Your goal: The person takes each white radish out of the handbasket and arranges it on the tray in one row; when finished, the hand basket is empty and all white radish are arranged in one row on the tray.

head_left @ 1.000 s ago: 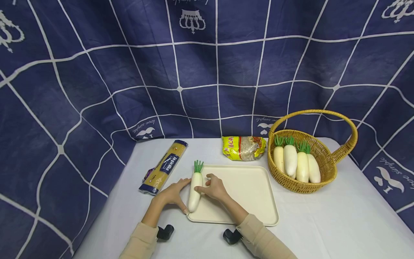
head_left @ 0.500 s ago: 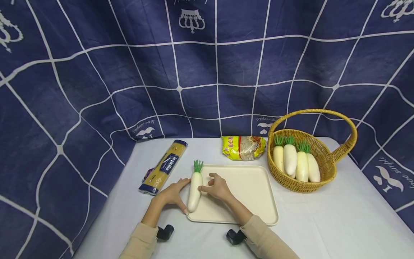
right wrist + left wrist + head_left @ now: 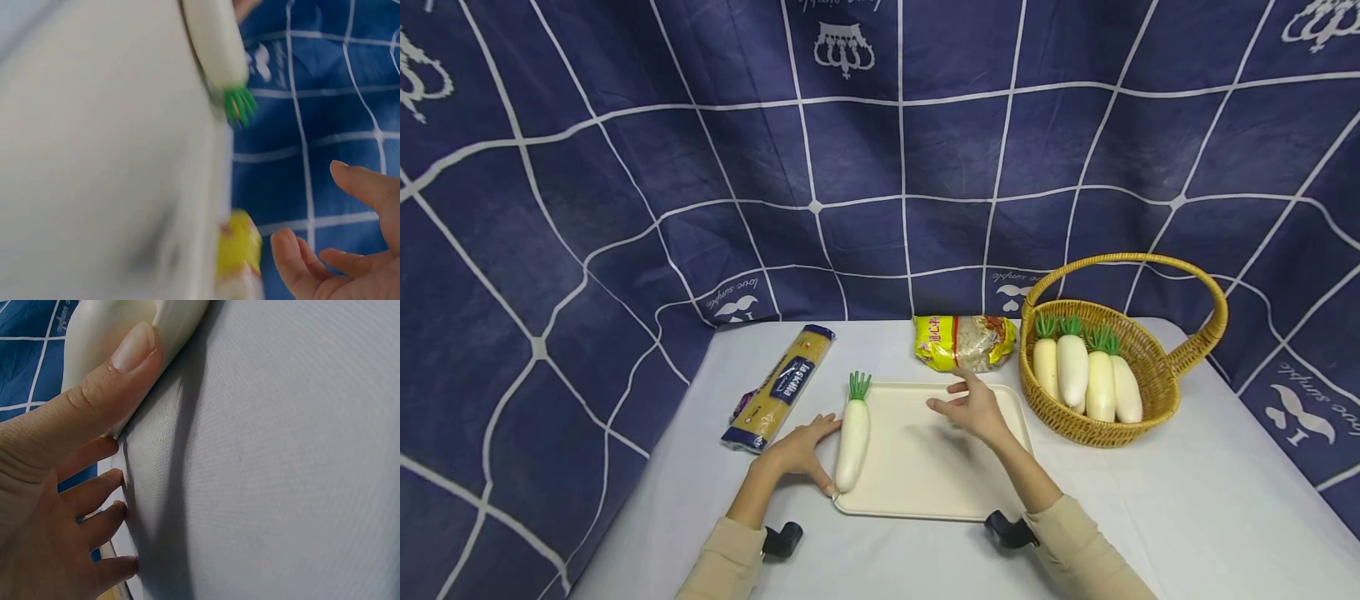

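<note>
A white radish (image 3: 852, 446) with green stalks lies along the left side of the cream tray (image 3: 917, 500). Beside it, my left hand (image 3: 800, 454) rests with fingers spread, its thumb at the tray's near left corner. In the left wrist view the thumb (image 3: 106, 387) lies against a pale surface; the other fingers reach down by the white cloth. Over the tray's right half hovers my right hand (image 3: 977, 412), holding nothing, its fingers loosely bent and apart. Several more white radishes (image 3: 1101, 387) lie in a wicker basket (image 3: 1157, 392) to the right.
A long noodle packet (image 3: 782, 387) lies at the left, with a small purple wrapper (image 3: 742, 403) partly under it. A yellow food bag (image 3: 966, 342) sits behind the tray. The basket's tall handle (image 3: 1120, 258) arches upward. Blue checked cloth (image 3: 865, 167) hangs behind the table.
My right hand has let go of the radish on the tray and moved right and away, toward the basket. The radish and my left hand have stayed put.
</note>
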`<state>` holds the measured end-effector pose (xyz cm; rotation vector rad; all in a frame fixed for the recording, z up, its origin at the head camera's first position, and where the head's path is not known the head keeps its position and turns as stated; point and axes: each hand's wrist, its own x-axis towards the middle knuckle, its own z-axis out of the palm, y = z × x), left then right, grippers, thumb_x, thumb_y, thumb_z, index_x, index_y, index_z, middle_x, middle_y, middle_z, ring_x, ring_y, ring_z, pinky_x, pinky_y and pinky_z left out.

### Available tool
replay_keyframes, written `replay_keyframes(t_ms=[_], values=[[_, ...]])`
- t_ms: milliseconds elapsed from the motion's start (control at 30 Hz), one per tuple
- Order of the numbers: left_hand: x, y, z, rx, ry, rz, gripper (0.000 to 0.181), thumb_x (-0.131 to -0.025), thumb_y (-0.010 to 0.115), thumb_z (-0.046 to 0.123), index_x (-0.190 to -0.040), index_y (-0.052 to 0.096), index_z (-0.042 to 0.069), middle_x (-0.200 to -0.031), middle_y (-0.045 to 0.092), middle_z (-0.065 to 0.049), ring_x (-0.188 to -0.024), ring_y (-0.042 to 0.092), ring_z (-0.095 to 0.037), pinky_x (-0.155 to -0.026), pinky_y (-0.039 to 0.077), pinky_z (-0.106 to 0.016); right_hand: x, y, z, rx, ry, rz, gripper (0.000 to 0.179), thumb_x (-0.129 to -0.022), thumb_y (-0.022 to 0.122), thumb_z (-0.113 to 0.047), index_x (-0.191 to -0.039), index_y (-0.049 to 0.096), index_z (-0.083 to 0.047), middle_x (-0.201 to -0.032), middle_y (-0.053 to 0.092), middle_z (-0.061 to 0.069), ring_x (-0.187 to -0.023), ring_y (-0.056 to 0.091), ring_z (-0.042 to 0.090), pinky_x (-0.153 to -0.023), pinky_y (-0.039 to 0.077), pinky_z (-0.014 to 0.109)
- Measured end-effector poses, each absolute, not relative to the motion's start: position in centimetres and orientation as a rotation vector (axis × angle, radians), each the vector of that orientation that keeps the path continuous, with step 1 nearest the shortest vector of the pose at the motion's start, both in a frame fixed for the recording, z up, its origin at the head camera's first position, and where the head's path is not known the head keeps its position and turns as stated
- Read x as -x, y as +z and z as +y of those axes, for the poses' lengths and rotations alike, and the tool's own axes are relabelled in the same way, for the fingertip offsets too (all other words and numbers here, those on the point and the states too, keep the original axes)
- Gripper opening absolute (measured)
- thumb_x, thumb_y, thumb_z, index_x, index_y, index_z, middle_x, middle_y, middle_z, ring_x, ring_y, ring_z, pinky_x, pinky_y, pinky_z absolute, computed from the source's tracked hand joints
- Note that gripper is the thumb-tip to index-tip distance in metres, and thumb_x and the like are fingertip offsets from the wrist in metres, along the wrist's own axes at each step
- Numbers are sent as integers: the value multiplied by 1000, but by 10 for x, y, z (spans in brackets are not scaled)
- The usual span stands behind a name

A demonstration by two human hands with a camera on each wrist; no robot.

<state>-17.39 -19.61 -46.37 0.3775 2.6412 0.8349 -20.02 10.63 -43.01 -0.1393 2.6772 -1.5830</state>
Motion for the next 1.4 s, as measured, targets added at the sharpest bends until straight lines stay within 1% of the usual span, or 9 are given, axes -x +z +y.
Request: replay_keyframes(t_ms=[100,233,333,533,700,900,1000,1267,1400], values=[[174,-464,-196,-378,837,2641,110,-42,93,19,-139,44,3,-148,33,-21,-138,23,-43,-110,18,-61,201,-415,135,157,-1557,2777,71,-81,73,-19,-136,38,7,-114,58,29,-93,64,37,-72,58,37],[174,-465,-197,-378,826,2646,111,-41,93,19,-139,44,3,-148,34,-21,-137,23,-43,-110,18,-61,201,-396,171,175,-1492,2948,68,-81,72,-14,-135,38,11,-112,58,32,-89,65,39,-72,58,39],[175,-466,-197,-375,815,2647,111,-41,93,21,-139,44,3,-148,33,-21,-137,23,-43,-110,18,-61,202,-386,194,143,-1419,3043,68,-82,71,-12,-135,36,12,-112,57,33,-91,64,42,-72,58,43],[177,-465,-198,-389,815,2642,112,-42,93,21,-140,43,3,-148,32,-21,-137,22,-44,-110,18,-62,212,-374,233,-5,-1298,3035,75,-86,67,-23,-139,29,13,-120,51,37,-103,57,48,-81,53,51],[177,-463,-197,-393,819,2634,111,-42,93,19,-140,43,2,-148,32,-22,-137,22,-45,-111,17,-61,219,-376,257,-103,-1171,3019,79,-86,66,-31,-139,29,14,-125,46,38,-110,48,52,-86,46,57],[175,-460,-196,-375,818,2633,111,-42,93,18,-139,43,2,-148,32,-22,-137,22,-46,-110,18,-62,227,-383,271,-127,-1078,2999,80,-84,67,-32,-137,29,16,-128,43,41,-115,37,58,-95,36,63],[175,-460,-195,-373,820,2633,111,-42,93,19,-139,43,3,-148,32,-22,-137,22,-46,-110,18,-62,231,-385,274,-143,-1026,2996,81,-84,68,-32,-136,30,17,-127,43,41,-115,35,60,-95,35,65],[176,-464,-197,-380,809,2641,111,-42,93,20,-140,43,3,-148,33,-21,-137,23,-44,-110,18,-62,238,-392,274,-223,-906,2999,83,-80,70,-32,-135,32,16,-123,43,41,-112,34,62,-88,39,65],[176,-466,-197,-382,804,2644,111,-42,93,20,-140,43,3,-148,32,-21,-138,23,-44,-110,18,-61,238,-395,273,-266,-874,2987,80,-81,69,-34,-133,35,17,-122,45,41,-111,35,61,-86,42,63]])
